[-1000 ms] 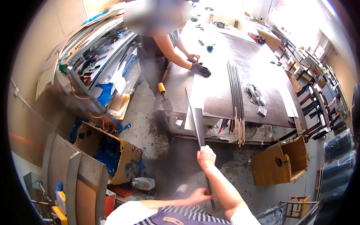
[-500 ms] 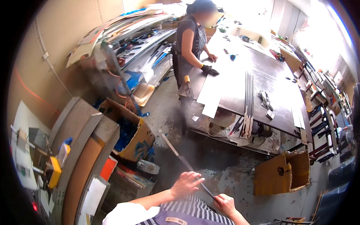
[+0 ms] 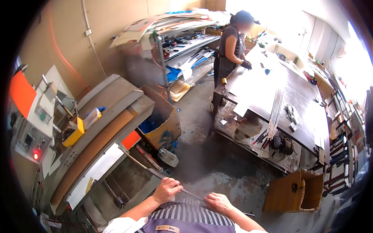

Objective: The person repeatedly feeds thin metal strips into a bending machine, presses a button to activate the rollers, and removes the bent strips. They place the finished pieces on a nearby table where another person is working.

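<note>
A long thin rod [image 3: 154,173], dark along most of its length and pale towards its far left end, slants in front of my body. My left hand [image 3: 168,190] is closed around its dark part. Farther down to the right, my right hand [image 3: 219,203] grips the same rod, whose lower end sticks out past my wrist. The pale end reaches the front of a large grey machine [image 3: 112,97] on the left, next to a white panel [image 3: 97,171]. Whether the tip touches the machine, I cannot tell.
A co-worker [image 3: 231,48] stands at a dark worktable [image 3: 299,87] bearing a bundle of thin rods [image 3: 275,112]. Cardboard boxes stand at centre left [image 3: 167,126] and lower right [image 3: 285,192]. Near the machine are a translucent jug [image 3: 168,157] and a yellow tray [image 3: 74,133].
My view has turned left towards the machine. The rod has swung left, and its pale end now meets the machine's front. My left hand, looser before, has closed around the rod.
</note>
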Motion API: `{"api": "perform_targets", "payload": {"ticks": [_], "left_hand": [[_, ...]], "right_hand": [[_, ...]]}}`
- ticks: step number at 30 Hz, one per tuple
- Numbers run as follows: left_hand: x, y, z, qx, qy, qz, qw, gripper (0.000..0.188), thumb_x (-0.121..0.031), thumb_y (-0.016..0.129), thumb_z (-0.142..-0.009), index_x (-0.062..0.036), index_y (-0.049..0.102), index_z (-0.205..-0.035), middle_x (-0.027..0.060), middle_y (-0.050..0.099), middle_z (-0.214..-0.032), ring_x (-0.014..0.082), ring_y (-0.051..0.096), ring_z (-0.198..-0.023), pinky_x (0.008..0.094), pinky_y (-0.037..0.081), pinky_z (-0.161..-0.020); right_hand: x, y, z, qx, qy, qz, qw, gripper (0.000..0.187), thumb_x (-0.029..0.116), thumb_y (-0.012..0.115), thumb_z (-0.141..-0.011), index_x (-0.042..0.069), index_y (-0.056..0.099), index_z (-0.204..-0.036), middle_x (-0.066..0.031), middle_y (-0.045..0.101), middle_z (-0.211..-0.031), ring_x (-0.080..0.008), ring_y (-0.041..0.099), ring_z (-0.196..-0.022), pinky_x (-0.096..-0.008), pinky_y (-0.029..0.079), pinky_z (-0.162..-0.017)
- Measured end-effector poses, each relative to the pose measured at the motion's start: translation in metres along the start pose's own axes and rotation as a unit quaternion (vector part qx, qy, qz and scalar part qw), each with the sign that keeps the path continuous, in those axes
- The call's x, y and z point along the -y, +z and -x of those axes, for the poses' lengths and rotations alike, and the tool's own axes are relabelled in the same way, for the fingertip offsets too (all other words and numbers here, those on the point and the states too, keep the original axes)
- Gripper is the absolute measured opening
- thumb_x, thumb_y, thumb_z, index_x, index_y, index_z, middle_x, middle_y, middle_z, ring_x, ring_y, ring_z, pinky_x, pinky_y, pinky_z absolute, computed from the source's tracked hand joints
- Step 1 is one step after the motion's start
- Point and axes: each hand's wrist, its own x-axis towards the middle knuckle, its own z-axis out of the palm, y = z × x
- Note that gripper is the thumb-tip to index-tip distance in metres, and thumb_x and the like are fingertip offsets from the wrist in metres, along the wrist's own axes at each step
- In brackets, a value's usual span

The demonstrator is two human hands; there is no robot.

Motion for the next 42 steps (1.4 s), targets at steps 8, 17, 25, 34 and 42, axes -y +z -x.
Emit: {"api": "perform_targets", "payload": {"ticks": [8, 17, 25, 34, 42], "left_hand": [[0.013, -0.094, 0.106, -0.105, -0.165, -0.130, 0.972, 0.020, -0.017, 0.078, -0.065, -0.0151, 0.068, -0.083, -0.0010, 0.056, -0.085, 0.0211, 0.056, -0.088, 0.0385, 0.040, -0.081], [0.061, -0.219, 0.281, -0.222, -0.299, -0.225, 0.900, 0.029, -0.008, 0.079, -0.061, -0.0117, 0.069, -0.087, 0.0025, 0.053, -0.085, 0.0252, 0.053, -0.087, 0.0411, 0.040, -0.082], [0.084, -0.287, 0.379, -0.194, -0.322, -0.288, 0.881, 0.034, -0.004, 0.080, -0.058, -0.0120, 0.066, -0.088, 0.0025, 0.051, -0.084, 0.0240, 0.053, -0.085, 0.0435, 0.038, -0.087], [0.071, -0.313, 0.432, -0.196, -0.379, -0.337, 0.839, 0.049, -0.013, 0.081, -0.063, -0.0138, 0.070, -0.111, 0.0027, 0.056, -0.095, 0.0245, 0.055, -0.095, 0.0441, 0.036, -0.089], [0.075, -0.315, 0.453, -0.233, -0.417, -0.349, 0.806, 0.031, -0.017, 0.082, -0.063, -0.0124, 0.069, -0.091, 0.0005, 0.057, -0.089, 0.0219, 0.056, -0.089, 0.0413, 0.036, -0.089]], "right_hand": [[0.060, 0.025, -0.088, -0.049, 0.020, 0.040, 0.998, 0.050, 0.028, 0.073, -0.080, 0.008, 0.058, -0.123, -0.0084, 0.061, -0.100, -0.0277, 0.059, -0.095, -0.0401, 0.048, -0.085], [0.147, 0.059, -0.206, -0.223, 0.023, 0.088, 0.970, 0.036, 0.006, 0.073, -0.070, 0.007, 0.067, -0.106, -0.0073, 0.061, -0.103, -0.0278, 0.058, -0.102, -0.0435, 0.046, -0.097], [0.225, 0.120, -0.253, -0.168, -0.014, 0.086, 0.982, 0.030, 0.010, 0.066, -0.076, 0.011, 0.067, -0.106, -0.0038, 0.060, -0.098, -0.0243, 0.059, -0.098, -0.0390, 0.047, -0.090], [0.263, 0.130, -0.311, -0.166, -0.080, 0.042, 0.982, 0.034, 0.009, 0.068, -0.073, 0.009, 0.067, -0.107, -0.0054, 0.062, -0.097, -0.0259, 0.059, -0.097, -0.0405, 0.047, -0.088], [0.270, 0.153, -0.350, -0.163, -0.109, 0.020, 0.980, 0.030, 0.009, 0.073, -0.072, 0.009, 0.068, -0.101, -0.0049, 0.061, -0.097, -0.0268, 0.059, -0.097, -0.0402, 0.045, -0.086]]}}
